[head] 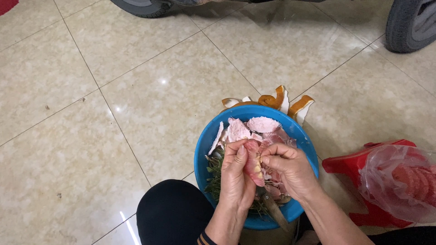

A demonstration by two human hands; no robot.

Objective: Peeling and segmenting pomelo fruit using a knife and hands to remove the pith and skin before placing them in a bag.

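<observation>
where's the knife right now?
In the head view, low and right of centre: the knife sits under the right hand, blade pointing down toward the near rim of the blue bowl, just below the pink fruit segment held by both hands.

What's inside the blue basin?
The blue basin holds pale pink peel pieces and green leafy scraps. The left hand and right hand, holding a pink fruit segment, cover the middle; the bottom is hidden.

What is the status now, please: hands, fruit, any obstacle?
Left hand and right hand both grip pink pomelo segment over blue basin. Knife below the hands. No obstacle.
</observation>
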